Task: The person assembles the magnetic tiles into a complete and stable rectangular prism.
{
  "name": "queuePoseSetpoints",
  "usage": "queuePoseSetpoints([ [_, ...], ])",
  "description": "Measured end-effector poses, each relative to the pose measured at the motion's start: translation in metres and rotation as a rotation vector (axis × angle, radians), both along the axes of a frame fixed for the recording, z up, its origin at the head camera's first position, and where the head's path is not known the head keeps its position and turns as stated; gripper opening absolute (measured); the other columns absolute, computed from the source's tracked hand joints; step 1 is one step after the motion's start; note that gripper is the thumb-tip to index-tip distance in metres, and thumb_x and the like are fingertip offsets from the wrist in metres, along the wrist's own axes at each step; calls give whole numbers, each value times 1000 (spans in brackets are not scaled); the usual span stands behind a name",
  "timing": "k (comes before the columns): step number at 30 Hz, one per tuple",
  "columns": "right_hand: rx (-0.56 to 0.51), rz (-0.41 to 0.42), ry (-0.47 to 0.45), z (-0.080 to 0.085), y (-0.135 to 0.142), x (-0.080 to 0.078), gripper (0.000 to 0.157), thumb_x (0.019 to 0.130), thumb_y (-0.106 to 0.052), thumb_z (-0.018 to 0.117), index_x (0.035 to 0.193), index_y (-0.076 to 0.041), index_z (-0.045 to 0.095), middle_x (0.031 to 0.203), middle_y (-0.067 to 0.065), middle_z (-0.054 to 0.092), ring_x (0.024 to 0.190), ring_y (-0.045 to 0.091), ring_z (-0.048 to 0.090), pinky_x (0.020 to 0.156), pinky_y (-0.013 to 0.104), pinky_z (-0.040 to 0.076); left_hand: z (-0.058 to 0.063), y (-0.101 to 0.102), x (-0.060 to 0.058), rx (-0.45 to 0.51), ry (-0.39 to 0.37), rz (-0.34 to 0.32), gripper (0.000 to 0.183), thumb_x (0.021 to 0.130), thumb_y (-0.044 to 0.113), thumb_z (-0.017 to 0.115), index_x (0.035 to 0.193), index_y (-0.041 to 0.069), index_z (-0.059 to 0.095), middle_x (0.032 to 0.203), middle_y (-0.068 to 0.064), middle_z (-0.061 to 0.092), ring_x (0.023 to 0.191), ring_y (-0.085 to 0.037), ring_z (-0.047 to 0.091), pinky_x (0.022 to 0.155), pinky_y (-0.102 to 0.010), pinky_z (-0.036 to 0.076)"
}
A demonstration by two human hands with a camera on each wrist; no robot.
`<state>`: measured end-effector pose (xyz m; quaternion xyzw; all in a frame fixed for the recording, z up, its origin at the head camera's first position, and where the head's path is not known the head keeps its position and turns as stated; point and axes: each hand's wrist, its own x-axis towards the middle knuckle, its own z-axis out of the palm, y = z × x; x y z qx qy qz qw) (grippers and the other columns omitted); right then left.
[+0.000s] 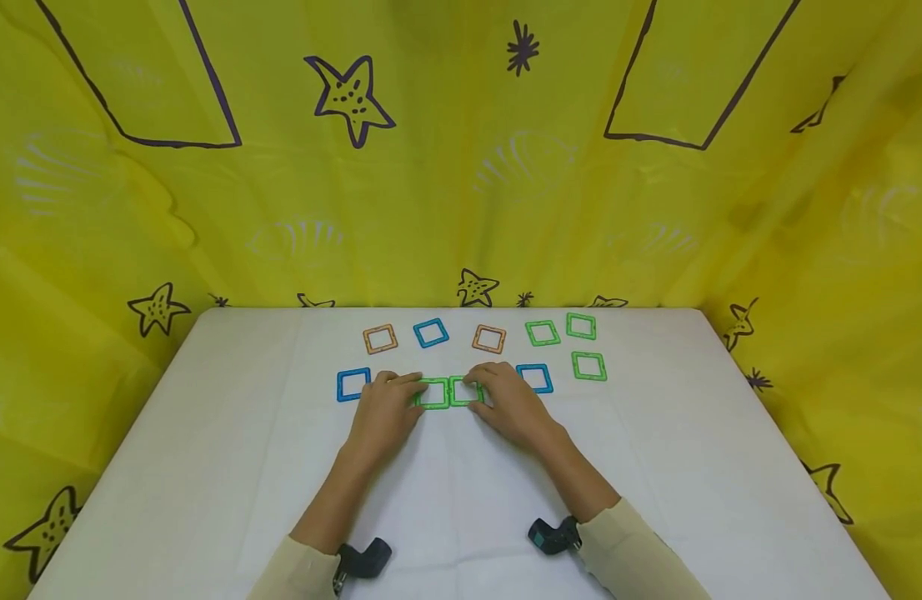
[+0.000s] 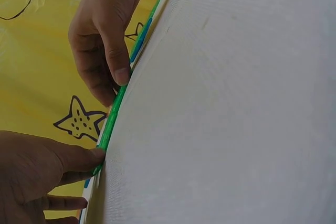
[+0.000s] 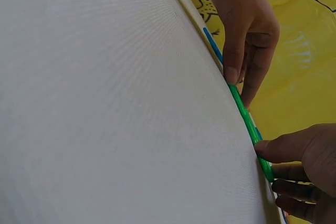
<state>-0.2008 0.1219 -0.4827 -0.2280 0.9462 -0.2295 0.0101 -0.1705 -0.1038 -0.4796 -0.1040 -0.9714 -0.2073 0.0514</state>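
Two green square frame tiles lie edge to edge on the white table, the left tile (image 1: 434,407) meeting the right tile (image 1: 452,392) along one side. My left hand (image 1: 383,415) pinches the outer end of the left tile between thumb and fingers. At the other end my right hand (image 1: 515,406) pinches the right tile the same way, its fingers over part of that frame. Both wrist views show the pair edge-on as a thin green strip (image 2: 111,121) with a hand at each end.
A blue square tile (image 1: 339,386) lies beside the left hand, another blue tile (image 1: 548,379) beyond the right hand. Behind are an orange tile (image 1: 367,343), a blue tile (image 1: 419,335), a second orange tile (image 1: 476,337) and several green tiles (image 1: 575,367). A yellow patterned curtain (image 1: 431,192) surrounds the table (image 1: 461,500).
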Motion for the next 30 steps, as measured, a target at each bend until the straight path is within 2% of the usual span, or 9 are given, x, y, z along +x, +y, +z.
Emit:
queuePoseSetpoints([
  [13, -16, 7, 2, 2, 0, 1, 32, 96, -18, 80, 127, -14, 73, 138, 1, 66, 132, 25, 54, 112, 41, 44, -2, 0, 1, 6, 21, 13, 33, 92, 18, 84, 125, 13, 79, 137, -1, 70, 120, -29, 59, 91, -45, 47],
  [30, -25, 3, -23, 5, 1, 1, 35, 95, -18, 81, 129, -15, 72, 138, 1, 66, 132, 25, 54, 112, 41, 44, -1, 2, 1, 24, 4, 31, 36, 92, 19, 84, 127, 15, 78, 138, -1, 69, 120, -28, 57, 92, -44, 46],
])
